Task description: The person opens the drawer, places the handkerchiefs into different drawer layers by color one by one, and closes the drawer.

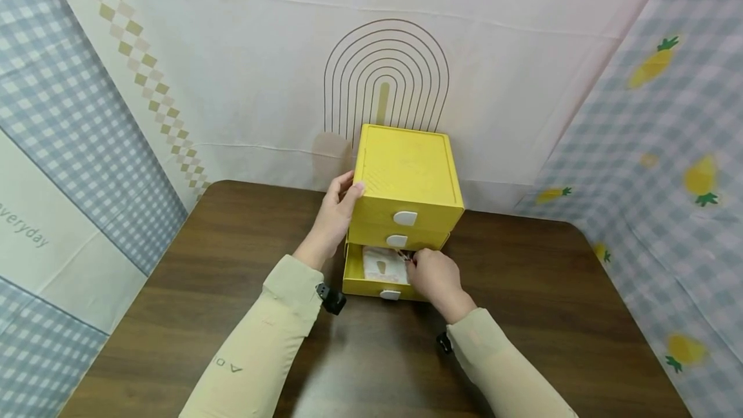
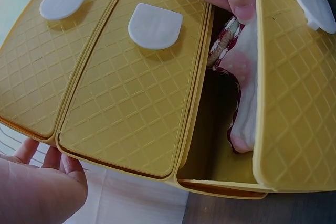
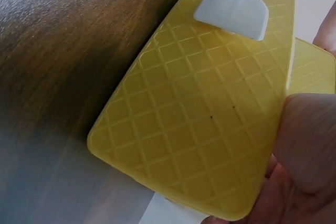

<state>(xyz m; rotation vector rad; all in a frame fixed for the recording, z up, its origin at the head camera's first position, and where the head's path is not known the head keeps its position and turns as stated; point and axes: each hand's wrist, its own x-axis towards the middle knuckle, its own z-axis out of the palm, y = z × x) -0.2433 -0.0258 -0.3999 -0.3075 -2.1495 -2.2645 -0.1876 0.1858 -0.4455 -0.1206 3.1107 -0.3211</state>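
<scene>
A yellow three-drawer storage box [image 1: 409, 163] stands at the back of the table, its bottom drawer [image 1: 356, 286] pulled out. White fabric [image 1: 377, 264] lies inside that drawer; the left wrist view shows a padded-looking cloth [image 2: 242, 103] with pink patches and dark red patterned trim. My right hand [image 1: 436, 276] reaches over the drawer's right side, thumb and curled fingers pinching the cloth at its trimmed edge. Its fingertips are partly hidden behind the drawer front. My left hand [image 1: 335, 211] rests against the box's left side, thumb at the upper front corner.
White tabs serve as pulls on the middle drawer [image 2: 131, 93], the top drawer [image 2: 39, 61] and the bottom one. The dark wooden table [image 1: 232, 237] extends to both sides. A patterned cloth backdrop [image 1: 244, 69] hangs right behind the box.
</scene>
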